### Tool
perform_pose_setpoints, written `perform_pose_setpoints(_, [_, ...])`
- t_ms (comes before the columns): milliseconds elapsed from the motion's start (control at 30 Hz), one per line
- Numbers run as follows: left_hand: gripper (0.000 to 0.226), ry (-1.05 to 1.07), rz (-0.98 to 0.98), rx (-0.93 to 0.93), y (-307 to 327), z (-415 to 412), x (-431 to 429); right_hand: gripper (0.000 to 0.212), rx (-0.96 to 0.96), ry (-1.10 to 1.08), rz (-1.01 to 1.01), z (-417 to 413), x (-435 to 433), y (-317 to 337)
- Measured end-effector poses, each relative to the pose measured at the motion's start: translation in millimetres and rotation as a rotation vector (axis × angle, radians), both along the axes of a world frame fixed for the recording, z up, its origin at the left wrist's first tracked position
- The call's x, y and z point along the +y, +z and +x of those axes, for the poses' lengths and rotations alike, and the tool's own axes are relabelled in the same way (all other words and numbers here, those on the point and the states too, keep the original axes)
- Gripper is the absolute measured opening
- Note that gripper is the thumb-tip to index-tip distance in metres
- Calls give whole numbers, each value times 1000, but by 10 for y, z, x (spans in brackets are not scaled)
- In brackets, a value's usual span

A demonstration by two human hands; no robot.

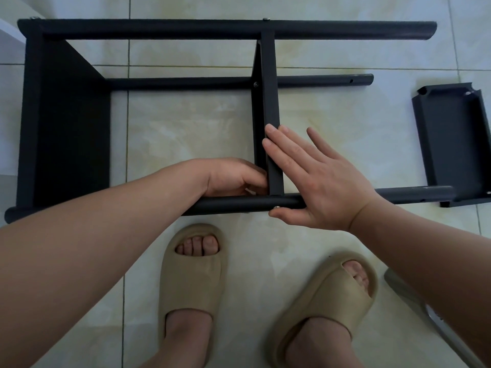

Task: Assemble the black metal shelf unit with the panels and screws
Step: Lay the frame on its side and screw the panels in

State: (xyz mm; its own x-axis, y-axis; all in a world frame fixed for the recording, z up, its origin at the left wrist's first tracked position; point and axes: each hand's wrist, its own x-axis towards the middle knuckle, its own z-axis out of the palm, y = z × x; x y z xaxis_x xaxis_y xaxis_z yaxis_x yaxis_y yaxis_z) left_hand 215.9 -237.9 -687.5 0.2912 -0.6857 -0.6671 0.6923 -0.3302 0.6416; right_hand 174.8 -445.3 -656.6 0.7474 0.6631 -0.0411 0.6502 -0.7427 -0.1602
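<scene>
Evidently the middle panel (269,102) is being fixed to the near pole (239,204) of the shelf unit (66,115) on the floor (186,123). The right hand (318,181) presses it with straight fingers, thumb by a screw (277,207). The left hand (231,177) curls its fingers at the joint, their hold hidden. Next, that screw likely needs tightening. The tray-like loose panel (451,134), well right of the fingers, shows nothing inside.

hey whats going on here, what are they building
A person is putting together a black shelf frame lying on its side on the tile floor. The right hand lies flat against the middle panel, thumb by a screw in the near pole. The left hand is curled at that joint; whether it holds anything is hidden. One loose panel waits to the right.
</scene>
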Motion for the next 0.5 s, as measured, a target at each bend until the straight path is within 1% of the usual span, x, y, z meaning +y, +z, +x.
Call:
perform_pose_setpoints(33, [11, -7, 15, -18, -7, -3, 4, 98, 0, 0, 1, -1, 0, 0])
perform_pose_setpoints(67, [15, 7, 27, -25, -17, 0, 5, 98, 0, -1, 3, -2, -1, 0])
perform_pose_setpoints(133, [17, 42, 24, -7, -35, 7, 9, 98, -2, -1, 7, -3, -1, -4])
perform_pose_setpoints(233, [10, 77, -9, 45, -18, 13, 9, 98, -4, 1, 10, -5, 2, -10])
perform_pose_setpoints(333, [30, 107, -56, 105, -6, 30, 7, 98, -9, 1, 10, 2, -4, -6])
perform_pose_setpoints(367, [28, 117, -75, 126, -4, 34, 7, 98, -13, 1, 10, 3, -4, -5])
perform_pose_setpoints(433, [16, 118, -88, 132, -7, 35, 2, 98, -19, 0, 14, 3, -6, -5])
perform_pose_setpoints(500, [16, 76, -58, 71, -13, 23, 4, 98, -20, 2, 12, 1, -2, -7])
